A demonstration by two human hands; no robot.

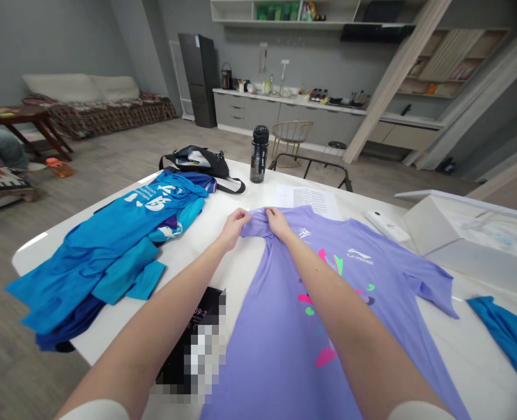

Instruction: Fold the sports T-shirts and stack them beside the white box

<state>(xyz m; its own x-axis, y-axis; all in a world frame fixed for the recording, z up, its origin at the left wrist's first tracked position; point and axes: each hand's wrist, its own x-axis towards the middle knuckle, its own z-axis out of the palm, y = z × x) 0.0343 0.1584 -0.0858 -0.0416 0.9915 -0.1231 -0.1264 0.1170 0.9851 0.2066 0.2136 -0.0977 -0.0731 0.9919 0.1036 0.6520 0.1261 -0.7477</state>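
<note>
A purple T-shirt (284, 326) with a pink and green print lies spread on the white table (188, 251). My left hand (234, 228) pinches the outer end of the shirt's left-side sleeve. Farther in, near the shoulder, my right hand (278, 223) grips the same sleeve between thumb and fingers. The cloth between both hands is gathered. The opposite sleeve (433, 280) rests flat at the right. Left of my forearms, blue T-shirts (122, 227) lie in a layered pile. A black phone (206, 306), partly blurred, sits beside my left forearm.
A black waist bag (201, 160) and a dark bottle (259, 154) stand at the far edge. Behind the shirt are printed papers (315, 200), a white device (387, 226) and an open white box (472, 239). Blue cloth (507, 338) lies at right. A chair (310, 166) stands beyond.
</note>
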